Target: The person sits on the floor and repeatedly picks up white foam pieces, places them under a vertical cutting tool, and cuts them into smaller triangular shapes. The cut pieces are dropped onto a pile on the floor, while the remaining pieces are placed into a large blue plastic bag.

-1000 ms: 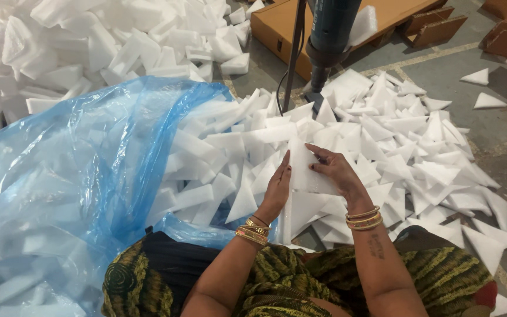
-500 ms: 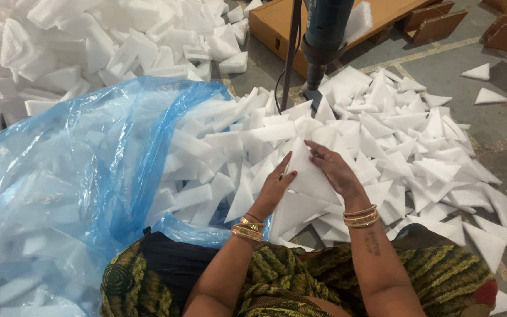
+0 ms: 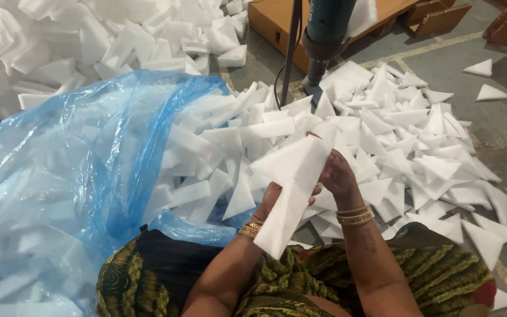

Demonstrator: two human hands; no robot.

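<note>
Left hand: (image 3: 272, 198) up at mid-frame, fingers curled round the lower part of a white triangular foam piece (image 3: 289, 188), mostly hidden behind it, gold bangles (image 3: 250, 228) at the wrist.
Right hand: (image 3: 337, 175) just right of the left, fingers closed on the upper right edge of the same white triangular foam piece, gold bangles (image 3: 354, 215) on that wrist too.
Held foam: lifted clear above the heap, tilted, broad end up near the right hand, narrow end pointing down over the lap; looks like more than one piece stacked flat together, count unclear.
Foam heap: loose white foam triangles (image 3: 382, 135) spread over the grey floor (image 3: 500, 123), directly under and beyond both hands.
Blue bag: large translucent blue plastic bag (image 3: 71, 176) on the left, mouth open toward the heap, packed with more white pieces, edge touching the lap.
Lap: green, yellow and black patterned cloth (image 3: 429, 276) along the bottom.
Top centre: dark blue-green tool body (image 3: 327, 29) standing upright with a black cable (image 3: 291, 53) beside it, tip down among the triangles.
Behind: brown cardboard box (image 3: 277, 20) on the floor, and a second pile of chunky white foam blocks (image 3: 118, 35) at top left.
Strays: single white triangles (image 3: 481, 67) lying apart at top right.
</note>
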